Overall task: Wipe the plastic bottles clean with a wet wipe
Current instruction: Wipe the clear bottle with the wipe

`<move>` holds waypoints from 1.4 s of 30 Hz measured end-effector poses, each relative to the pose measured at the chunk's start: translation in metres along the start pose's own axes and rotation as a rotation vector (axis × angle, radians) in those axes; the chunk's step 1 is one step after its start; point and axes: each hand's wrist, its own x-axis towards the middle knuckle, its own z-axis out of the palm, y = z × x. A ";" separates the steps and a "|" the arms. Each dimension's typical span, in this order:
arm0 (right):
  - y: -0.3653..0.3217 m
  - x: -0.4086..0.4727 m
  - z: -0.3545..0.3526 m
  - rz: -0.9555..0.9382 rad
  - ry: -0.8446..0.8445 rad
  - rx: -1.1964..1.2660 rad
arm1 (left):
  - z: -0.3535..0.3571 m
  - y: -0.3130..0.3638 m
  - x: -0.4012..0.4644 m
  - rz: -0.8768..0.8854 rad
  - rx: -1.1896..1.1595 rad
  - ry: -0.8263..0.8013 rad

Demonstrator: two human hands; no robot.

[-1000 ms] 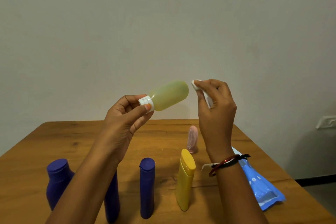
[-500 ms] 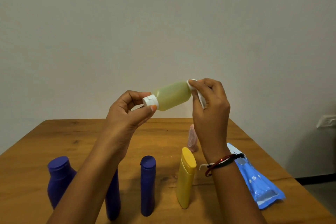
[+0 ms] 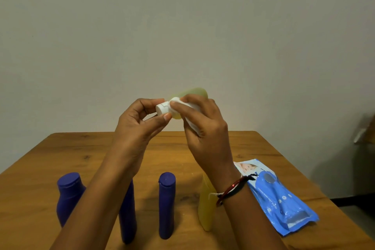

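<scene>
My left hand (image 3: 138,126) pinches the white cap (image 3: 161,108) of a small pale-green bottle (image 3: 192,91), held up above the table with its base pointing away to the right. My right hand (image 3: 205,126) grips a folded white wet wipe (image 3: 183,105) and wraps it round the bottle's neck end, right beside the cap. Most of the bottle's body is hidden behind my right hand.
Three dark blue bottles (image 3: 69,197) (image 3: 127,215) (image 3: 166,205) and a yellow bottle (image 3: 206,209) stand in a row on the wooden table (image 3: 60,154). A blue wet-wipe pack (image 3: 278,197) lies at the right. A wall stands behind the table.
My right hand slid the wipe from the bottle's base along the body to the cap end. Both hands dropped slightly and the camera tilted down.
</scene>
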 end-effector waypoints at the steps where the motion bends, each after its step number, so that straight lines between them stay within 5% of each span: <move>1: 0.004 0.001 -0.002 -0.001 0.016 -0.015 | 0.001 0.000 -0.001 -0.008 -0.002 -0.008; 8: 0.028 0.003 -0.021 0.206 0.146 -0.064 | 0.005 0.000 -0.004 -0.007 0.062 -0.072; 18: 0.018 -0.006 -0.036 0.499 0.341 0.183 | 0.029 -0.009 -0.014 0.026 0.036 -0.066; 26: 0.009 -0.026 -0.036 0.382 0.316 0.202 | 0.051 -0.015 -0.029 0.028 -0.083 0.013; 33: 0.025 -0.023 -0.063 0.845 0.451 1.043 | 0.070 -0.016 -0.042 -0.101 0.107 -0.105; 42: 0.055 -0.040 -0.086 0.975 0.336 1.391 | 0.106 -0.022 -0.058 -0.048 0.521 -0.225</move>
